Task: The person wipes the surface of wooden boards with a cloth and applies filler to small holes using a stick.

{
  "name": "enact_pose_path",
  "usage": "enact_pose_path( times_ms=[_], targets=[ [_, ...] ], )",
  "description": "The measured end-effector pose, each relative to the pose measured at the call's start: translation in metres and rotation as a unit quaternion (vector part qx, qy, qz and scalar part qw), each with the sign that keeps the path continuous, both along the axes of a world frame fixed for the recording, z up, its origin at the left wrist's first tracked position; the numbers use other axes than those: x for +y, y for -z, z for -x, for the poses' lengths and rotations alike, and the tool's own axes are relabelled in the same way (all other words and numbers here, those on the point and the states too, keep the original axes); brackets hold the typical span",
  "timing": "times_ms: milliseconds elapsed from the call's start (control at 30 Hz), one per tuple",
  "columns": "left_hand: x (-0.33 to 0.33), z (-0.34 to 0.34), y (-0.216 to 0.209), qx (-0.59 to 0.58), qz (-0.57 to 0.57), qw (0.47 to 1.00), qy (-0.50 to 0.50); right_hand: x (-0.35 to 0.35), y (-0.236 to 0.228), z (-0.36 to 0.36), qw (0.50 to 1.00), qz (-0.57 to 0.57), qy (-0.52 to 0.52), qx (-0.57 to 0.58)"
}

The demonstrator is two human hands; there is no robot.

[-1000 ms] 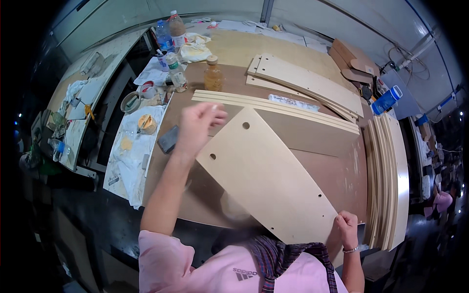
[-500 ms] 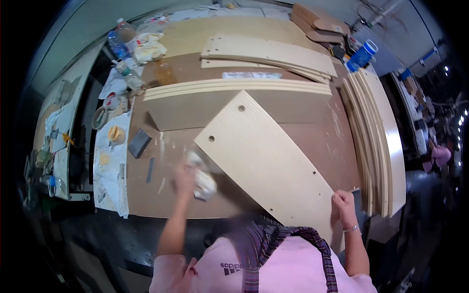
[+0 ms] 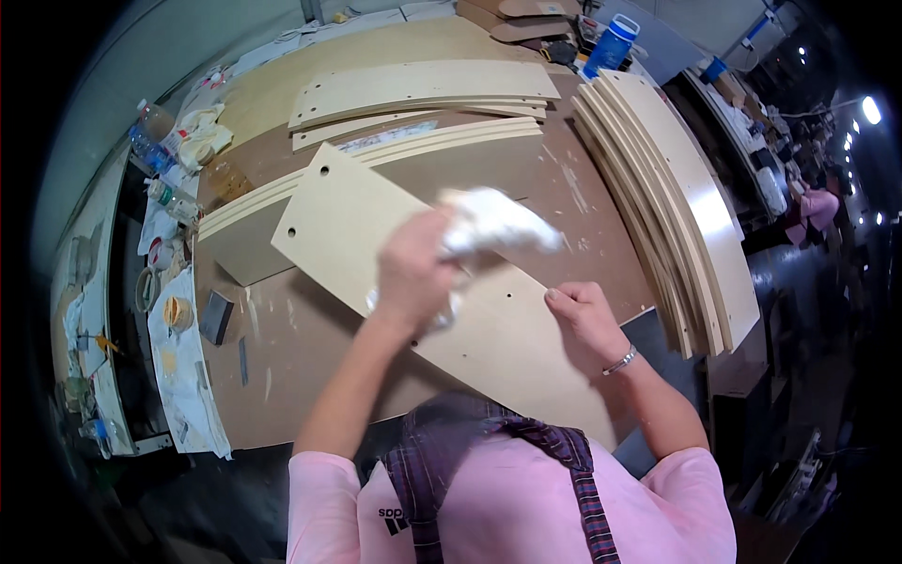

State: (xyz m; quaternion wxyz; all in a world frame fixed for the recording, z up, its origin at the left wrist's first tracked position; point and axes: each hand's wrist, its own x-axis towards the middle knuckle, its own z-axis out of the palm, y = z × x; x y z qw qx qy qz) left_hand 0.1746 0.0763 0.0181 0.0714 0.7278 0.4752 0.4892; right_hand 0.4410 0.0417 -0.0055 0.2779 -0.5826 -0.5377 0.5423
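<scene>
A pale wooden board (image 3: pixel 512 352) with several drilled holes lies slantwise before me, its near end against my apron. My right hand (image 3: pixel 587 321) is closed on the board's right edge, its thumb on the top face. Above the middle of the board is my left hand (image 3: pixel 413 268), closed around a crumpled white cloth (image 3: pixel 498 224). Motion smears the cloth, and I cannot tell whether it touches the wood. Behind the board, several similar boards (image 3: pixel 470 143) stand on edge in a row, partly hidden by it.
More boards (image 3: pixel 423 83) lie stacked at the back of the brown worktable (image 3: pixel 291 376). A leaning stack (image 3: pixel 658 197) lines the right side. At left are a dark sanding block (image 3: pixel 216 317), an orange-topped tub (image 3: pixel 177 313) and bottles (image 3: pixel 150 150). A blue bottle (image 3: pixel 613 45) stands far right.
My left hand has brought the white cloth up from the tabletop, rightward over the board. My right hand keeps its hold on the board's edge. The whole view has shifted and turned.
</scene>
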Motion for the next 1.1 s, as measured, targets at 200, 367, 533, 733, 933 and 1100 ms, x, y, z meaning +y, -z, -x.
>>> enact_pose_path(
  times_ms=[200,367,533,733,933,1100],
  targets=[
    [-0.039,-0.043,-0.01,0.22,-0.003,0.955,0.201,0.002,0.01,0.003,0.999,-0.041,0.018,0.004],
    [0.002,-0.004,-0.02,0.174,-0.045,0.98,-0.089,0.007,0.002,-0.007,0.998,0.004,0.015,-0.057],
    [-0.022,-0.034,-0.002,0.255,-0.083,0.962,0.043,0.014,0.022,-0.009,0.999,-0.011,0.021,0.041],
    [-0.007,-0.03,-0.04,0.175,-0.091,0.978,0.064,0.016,0.013,-0.011,0.998,0.006,0.042,0.044],
    [-0.008,0.028,0.005,0.125,0.018,0.991,-0.036,0.014,-0.034,0.0,0.989,0.01,0.098,0.109],
    [-0.019,-0.012,-0.039,0.132,-0.114,0.985,0.001,0.022,-0.033,-0.023,0.98,0.007,0.136,0.145]
  ],
)
